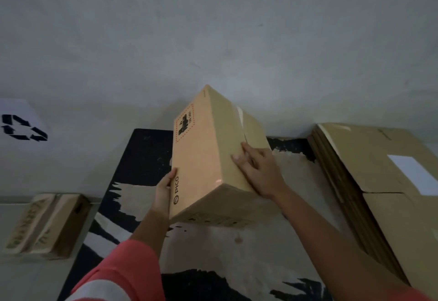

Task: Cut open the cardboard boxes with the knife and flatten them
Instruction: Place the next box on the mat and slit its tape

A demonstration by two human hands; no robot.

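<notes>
Far left, a recycling sign (21,127); near left, a small carton (47,224) on the floor. Centre: box (208,158) held tilted in the air over the black-and-white mat (142,158), tape (241,120) on its right face. Left hand (163,191) grips the box's near-left edge, thumb on the top face by the PICO print, other fingers hidden behind the box. Right hand (258,170) lies flat on the right face, fingers straight and spread, tips near the tape. Right: stack (379,182) of flattened cardboard, apart from the box.
</notes>
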